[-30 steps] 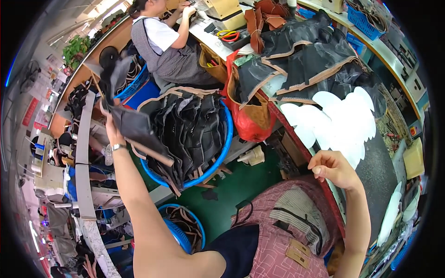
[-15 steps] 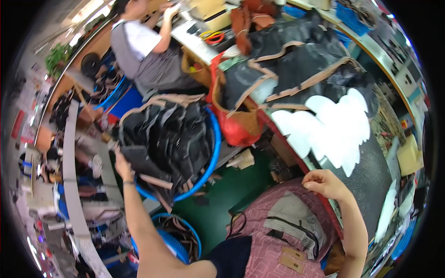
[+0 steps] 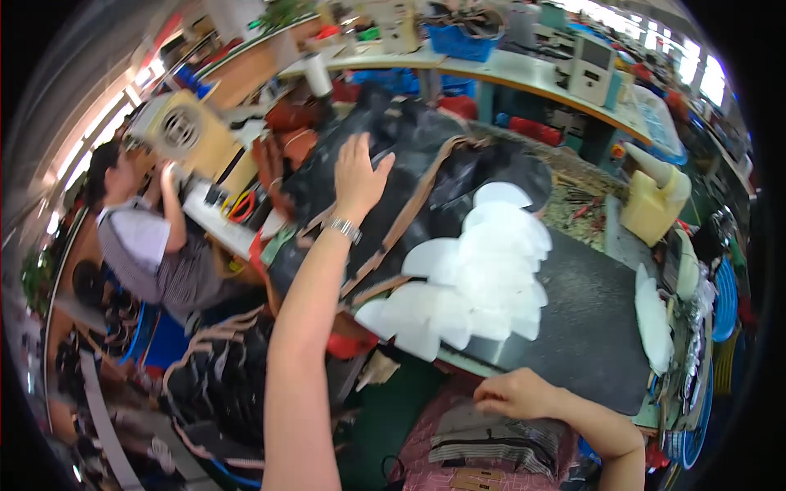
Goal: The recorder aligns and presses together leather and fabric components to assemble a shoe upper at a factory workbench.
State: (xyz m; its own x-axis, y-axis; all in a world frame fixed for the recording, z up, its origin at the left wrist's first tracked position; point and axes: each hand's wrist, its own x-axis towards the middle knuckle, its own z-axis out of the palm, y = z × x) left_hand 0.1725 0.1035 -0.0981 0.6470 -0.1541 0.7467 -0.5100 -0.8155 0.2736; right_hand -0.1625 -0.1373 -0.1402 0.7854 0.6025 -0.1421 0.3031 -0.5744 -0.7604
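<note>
A heap of black leather pieces (image 3: pixel 409 172) with tan edging is being pressed down at a cluttered workbench, the left hand (image 3: pixel 358 173) laid flat and open on its top, fingers spread, nothing being gripped; the flat palm appears to be steadying the heap where it is piled at the bench's far left end. A metal watch (image 3: pixel 344 230) is being worn on that wrist. The right hand (image 3: pixel 517 394) is being rested, loosely curled and empty, at the near edge of the dark work mat (image 3: pixel 589 327), just above the person's lap. A fan of white cut shapes (image 3: pixel 479 278) is being kept overlapped on the mat, just beside the leather, seemingly within easy reach. At the left, a co-worker in a striped apron (image 3: pixel 155 262) is being occupied at a separate bench. A cream jug (image 3: pixel 655 196) is standing beyond the mat.
</note>
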